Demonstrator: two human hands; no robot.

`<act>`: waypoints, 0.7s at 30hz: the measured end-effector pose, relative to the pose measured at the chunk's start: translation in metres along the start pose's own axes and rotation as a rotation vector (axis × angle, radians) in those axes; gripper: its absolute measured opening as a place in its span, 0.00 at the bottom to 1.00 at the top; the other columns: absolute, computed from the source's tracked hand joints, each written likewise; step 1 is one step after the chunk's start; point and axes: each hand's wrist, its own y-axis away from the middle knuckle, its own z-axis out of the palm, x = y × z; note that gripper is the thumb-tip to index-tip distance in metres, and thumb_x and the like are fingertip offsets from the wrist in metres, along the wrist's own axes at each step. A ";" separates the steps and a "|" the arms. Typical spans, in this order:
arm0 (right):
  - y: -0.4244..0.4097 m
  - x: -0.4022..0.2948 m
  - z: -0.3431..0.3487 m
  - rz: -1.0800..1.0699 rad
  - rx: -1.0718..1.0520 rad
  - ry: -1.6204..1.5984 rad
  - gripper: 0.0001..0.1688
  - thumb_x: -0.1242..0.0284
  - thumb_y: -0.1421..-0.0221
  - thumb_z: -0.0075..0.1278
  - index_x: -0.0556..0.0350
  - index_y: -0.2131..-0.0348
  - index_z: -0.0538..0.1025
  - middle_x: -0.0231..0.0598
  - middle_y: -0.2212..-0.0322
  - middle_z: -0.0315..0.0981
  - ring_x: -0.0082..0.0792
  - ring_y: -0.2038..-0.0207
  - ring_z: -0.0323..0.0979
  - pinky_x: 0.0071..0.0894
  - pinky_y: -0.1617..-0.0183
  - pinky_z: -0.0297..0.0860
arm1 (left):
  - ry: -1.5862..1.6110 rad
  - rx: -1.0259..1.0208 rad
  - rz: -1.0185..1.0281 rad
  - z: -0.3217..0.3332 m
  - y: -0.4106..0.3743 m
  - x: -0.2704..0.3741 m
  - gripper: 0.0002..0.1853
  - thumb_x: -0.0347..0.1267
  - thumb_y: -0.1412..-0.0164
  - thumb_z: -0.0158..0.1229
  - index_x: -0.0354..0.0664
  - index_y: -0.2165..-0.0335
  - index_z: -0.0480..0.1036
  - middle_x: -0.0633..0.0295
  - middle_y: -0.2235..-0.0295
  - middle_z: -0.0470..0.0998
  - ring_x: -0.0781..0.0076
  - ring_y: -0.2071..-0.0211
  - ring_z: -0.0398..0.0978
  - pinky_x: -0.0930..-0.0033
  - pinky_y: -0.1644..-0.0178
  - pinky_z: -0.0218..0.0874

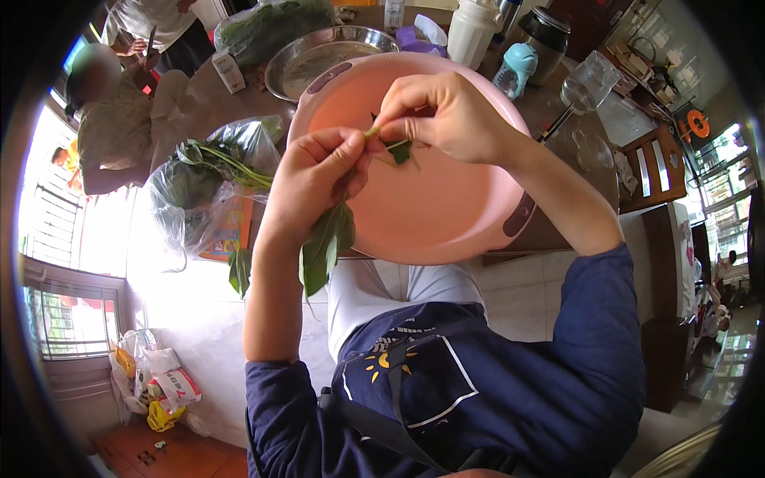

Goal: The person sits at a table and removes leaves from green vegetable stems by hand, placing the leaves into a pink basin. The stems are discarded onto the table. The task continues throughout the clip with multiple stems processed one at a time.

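Observation:
Over a large pink plastic basin (418,203), both my hands meet with their fingertips on a thin green stem (372,131). My left hand (323,167) grips the leafy vegetable stalk, whose broad green leaves (327,245) hang below the palm. The thumb and forefinger of my right hand (445,116) pinch the stem's upper end. Beyond the fingers, a small dark leaf and pale stem pieces (400,153) show in the basin. To the left, a clear plastic bag (185,185) holds more leafy greens, with long stems (239,167) sticking out towards my left wrist.
A round steel pan (281,74) stands behind the basin, beside a bag of greens (272,27). A small carton (228,71), a white jug (472,33), a blue-capped bottle (515,69) and a clear container (588,80) stand on the table. Two people are at the upper left.

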 end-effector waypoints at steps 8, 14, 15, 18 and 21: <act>-0.010 0.016 0.008 0.338 0.256 -0.714 0.12 0.70 0.46 0.56 0.62 0.65 0.78 0.32 0.75 0.74 0.19 0.78 0.69 0.19 0.73 0.69 | -0.200 0.198 0.282 0.011 -0.006 -0.022 0.07 0.27 0.42 0.58 0.32 0.68 0.73 0.62 0.76 0.77 0.79 0.76 0.74 0.80 0.73 0.63; -0.023 0.025 -0.063 -0.071 0.537 -0.881 0.09 0.77 0.44 0.51 0.64 0.64 0.77 0.38 0.73 0.76 0.24 0.75 0.72 0.20 0.71 0.71 | -0.173 0.173 0.166 0.008 0.002 -0.018 0.08 0.27 0.43 0.58 0.30 0.71 0.74 0.62 0.78 0.76 0.79 0.77 0.73 0.80 0.72 0.65; -0.036 0.053 -0.088 -0.157 0.774 -0.837 0.11 0.74 0.45 0.53 0.64 0.62 0.77 0.38 0.73 0.77 0.22 0.76 0.71 0.19 0.69 0.70 | -0.146 0.158 0.152 0.008 0.002 -0.016 0.08 0.28 0.42 0.58 0.30 0.71 0.74 0.62 0.78 0.75 0.79 0.77 0.73 0.80 0.72 0.65; -0.019 0.039 -0.111 -0.053 0.498 -0.265 0.11 0.72 0.41 0.48 0.57 0.58 0.74 0.39 0.68 0.75 0.20 0.73 0.69 0.14 0.71 0.67 | -0.060 0.153 0.101 0.005 0.003 -0.012 0.08 0.28 0.41 0.55 0.31 0.70 0.73 0.62 0.79 0.75 0.79 0.78 0.73 0.81 0.73 0.64; -0.013 0.032 -0.071 0.129 0.347 0.261 0.18 0.75 0.44 0.52 0.56 0.53 0.75 0.34 0.62 0.76 0.14 0.73 0.66 0.14 0.69 0.66 | -0.045 0.129 0.106 0.002 0.001 -0.012 0.08 0.28 0.40 0.54 0.31 0.69 0.73 0.62 0.78 0.75 0.78 0.78 0.73 0.81 0.73 0.64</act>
